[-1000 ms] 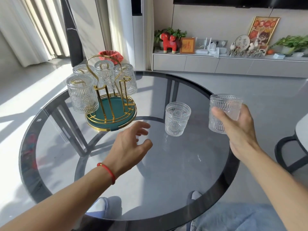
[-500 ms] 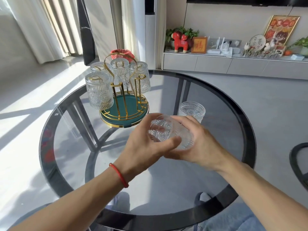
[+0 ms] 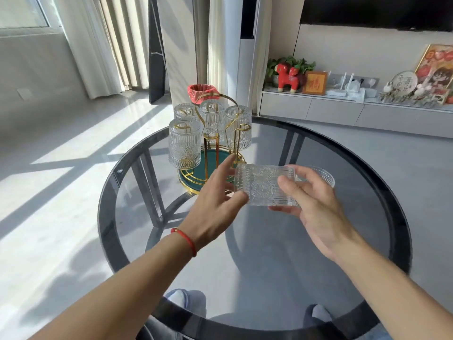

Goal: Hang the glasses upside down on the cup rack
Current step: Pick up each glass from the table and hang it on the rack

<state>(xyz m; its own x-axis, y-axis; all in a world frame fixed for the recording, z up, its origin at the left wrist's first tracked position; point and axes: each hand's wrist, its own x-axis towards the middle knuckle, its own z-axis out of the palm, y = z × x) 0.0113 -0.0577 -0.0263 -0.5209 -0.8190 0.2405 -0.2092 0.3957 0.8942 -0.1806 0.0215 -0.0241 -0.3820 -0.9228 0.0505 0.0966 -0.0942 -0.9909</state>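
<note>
A clear embossed glass (image 3: 266, 186) lies on its side in the air above the table, held between both hands. My left hand (image 3: 215, 200) grips its left end and my right hand (image 3: 311, 204) grips its right end. Just behind it stands the gold wire cup rack (image 3: 215, 153) with a green base, at the table's far left. Several glasses (image 3: 185, 143) hang upside down on its prongs. A second loose glass (image 3: 323, 176) stands upright on the table behind my right hand, mostly hidden by it.
The round dark glass table (image 3: 269, 253) has a black rim. A red bin (image 3: 202, 90) sits on the floor behind the rack. A low cabinet (image 3: 343, 111) with ornaments runs along the far wall.
The glass went from my right hand alone to both hands, and has turned onto its side. Both hands have moved up and closer to the rack.
</note>
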